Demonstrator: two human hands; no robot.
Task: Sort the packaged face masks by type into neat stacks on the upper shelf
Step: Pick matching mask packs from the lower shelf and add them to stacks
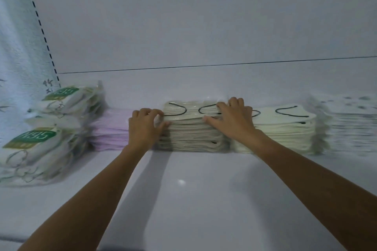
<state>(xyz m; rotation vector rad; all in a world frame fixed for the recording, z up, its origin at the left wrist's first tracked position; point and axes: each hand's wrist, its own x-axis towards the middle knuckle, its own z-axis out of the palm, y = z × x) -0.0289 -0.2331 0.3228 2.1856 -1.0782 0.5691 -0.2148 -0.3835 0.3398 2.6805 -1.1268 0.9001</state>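
A row of packaged mask stacks lines the back of the white shelf (189,193). In the middle stands a beige stack (191,134) with black ear loops on top. My left hand (143,126) holds its left end, thumb at the front and fingers curled over the top edge. My right hand (232,118) lies on its right top, fingers curled over the uppermost packs and thumb along the front. A pink stack (110,130) sits to its left, a cream stack (285,130) to its right, and a patterned white stack (353,124) at the far right.
Loose piles of clear packs with green KN95 labels (38,142) lean at the far left by the slotted shelf upright (43,32). The shelf's back wall (204,26) rises right behind the stacks. Bare shelf surface lies in front of them.
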